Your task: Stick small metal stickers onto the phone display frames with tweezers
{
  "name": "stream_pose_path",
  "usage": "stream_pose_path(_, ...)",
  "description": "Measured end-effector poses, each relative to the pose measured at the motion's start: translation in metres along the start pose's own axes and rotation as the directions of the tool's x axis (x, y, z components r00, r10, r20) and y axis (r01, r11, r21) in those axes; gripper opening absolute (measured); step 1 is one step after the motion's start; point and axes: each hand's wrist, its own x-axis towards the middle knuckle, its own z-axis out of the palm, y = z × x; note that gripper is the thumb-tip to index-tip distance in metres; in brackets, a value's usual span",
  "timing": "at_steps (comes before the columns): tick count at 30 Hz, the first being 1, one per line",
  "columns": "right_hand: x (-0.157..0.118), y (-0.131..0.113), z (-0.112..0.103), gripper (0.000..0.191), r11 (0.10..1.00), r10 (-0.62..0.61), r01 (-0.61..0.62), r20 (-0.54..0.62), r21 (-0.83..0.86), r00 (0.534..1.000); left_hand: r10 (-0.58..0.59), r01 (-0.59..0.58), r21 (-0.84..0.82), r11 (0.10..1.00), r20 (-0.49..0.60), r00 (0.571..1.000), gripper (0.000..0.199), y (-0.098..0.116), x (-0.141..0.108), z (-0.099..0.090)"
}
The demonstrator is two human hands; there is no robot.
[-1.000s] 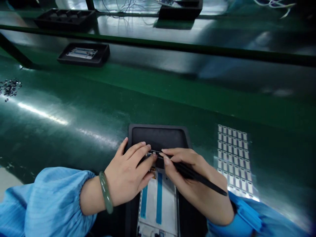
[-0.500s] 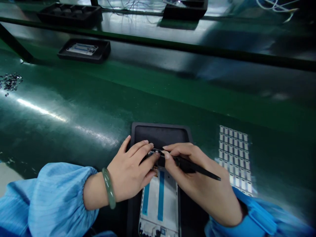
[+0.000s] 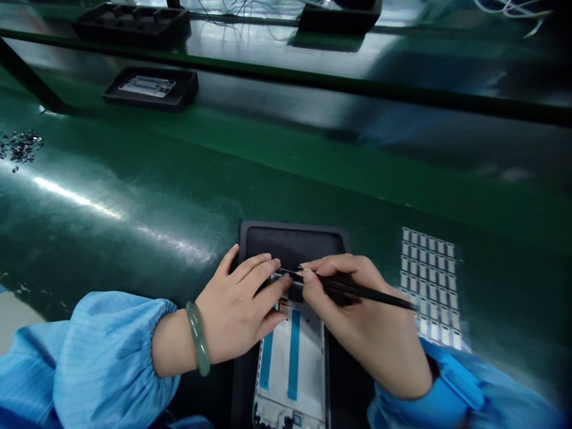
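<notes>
While your right hand (image 3: 369, 319) pinches tweezers (image 3: 370, 292) beside your spread-fingered left hand (image 3: 236, 310) over the phone frame (image 3: 308, 357), a slip could scratch it.

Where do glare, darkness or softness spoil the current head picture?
Head view: bright glare streaks the left of the green table; head view: the sheet of pale pieces shines toward its near end; head view: the upper right corner sinks into darkness; head view: the tip of the dark tool in the right hand is too small to make out.
</notes>
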Motion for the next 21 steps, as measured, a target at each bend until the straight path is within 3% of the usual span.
stream_pose_path(6,-0.0071,0.0107,0.001,0.012,0.954,0.13,-0.127,0.007,0.273,0.992,0.002,-0.002,-0.006,1.0,0.006,1.0,0.039,0.0002,0.0,-0.001)
stream_pose_path(21,-0.0029,0.0044,0.0015,0.012,0.995,-0.033,0.031,0.013,0.096,0.999,-0.004,0.004,-0.006,1.0,0.007,1.0,0.038,0.0006,-0.0004,-0.0013)
